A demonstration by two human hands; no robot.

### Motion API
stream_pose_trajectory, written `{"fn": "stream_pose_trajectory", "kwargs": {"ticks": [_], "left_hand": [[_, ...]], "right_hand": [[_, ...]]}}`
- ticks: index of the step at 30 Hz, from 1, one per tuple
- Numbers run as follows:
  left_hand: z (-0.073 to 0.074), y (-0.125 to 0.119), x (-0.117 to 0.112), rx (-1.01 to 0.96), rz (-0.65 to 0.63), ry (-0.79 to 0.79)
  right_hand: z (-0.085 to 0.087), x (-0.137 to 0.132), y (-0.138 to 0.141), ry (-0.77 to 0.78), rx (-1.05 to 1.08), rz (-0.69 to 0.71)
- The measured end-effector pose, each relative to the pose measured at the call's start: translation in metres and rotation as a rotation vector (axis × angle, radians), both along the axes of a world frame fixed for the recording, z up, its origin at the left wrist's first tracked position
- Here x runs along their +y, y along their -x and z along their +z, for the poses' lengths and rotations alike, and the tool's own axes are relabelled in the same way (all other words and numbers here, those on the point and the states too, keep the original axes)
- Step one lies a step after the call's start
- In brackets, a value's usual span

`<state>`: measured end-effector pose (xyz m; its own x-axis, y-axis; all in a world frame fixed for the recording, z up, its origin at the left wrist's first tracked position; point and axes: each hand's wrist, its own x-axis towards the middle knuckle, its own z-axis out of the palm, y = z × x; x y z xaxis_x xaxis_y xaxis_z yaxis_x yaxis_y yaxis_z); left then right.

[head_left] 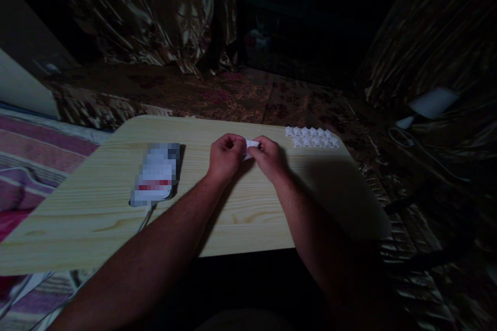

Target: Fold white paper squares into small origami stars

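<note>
A small piece of white paper (251, 143) is held between my two hands, a little above or on the wooden table; the exact gap is hard to see. My left hand (228, 154) pinches its left side with closed fingers. On the other side, my right hand (267, 155) grips the paper with the thumb across its front. Part of the paper is covered by the fingers, so its full folded shape is hidden. Two rows of small white folded-paper stars (312, 137) lie near the far right corner, beyond my right hand.
On the left of the light wooden table (233, 212) lies a phone (157, 173), its screen blurred, with a white cable (146, 217) running to the near side. A white lamp (433, 102) stands off to the right. Shiny curtains (186, 10) hang behind.
</note>
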<state>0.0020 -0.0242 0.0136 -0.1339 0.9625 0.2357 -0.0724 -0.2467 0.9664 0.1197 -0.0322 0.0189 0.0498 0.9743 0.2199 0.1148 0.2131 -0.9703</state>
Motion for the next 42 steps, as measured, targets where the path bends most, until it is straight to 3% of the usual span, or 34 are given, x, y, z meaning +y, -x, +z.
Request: {"fn": "stream_pose_trajectory", "kwargs": {"ticks": [7, 15, 42], "left_hand": [[0.000, 0.000, 0.001, -0.050, 0.036, -0.025], [0.001, -0.001, 0.000, -0.121, -0.040, -0.014], [0.001, -0.004, -0.004, -0.161, -0.101, -0.009]], "right_hand": [[0.008, -0.007, 0.002, -0.006, 0.019, 0.073], [-0.009, 0.005, 0.002, -0.043, 0.039, -0.016], [-0.006, 0.005, 0.001, -0.035, 0.124, -0.049]]}}
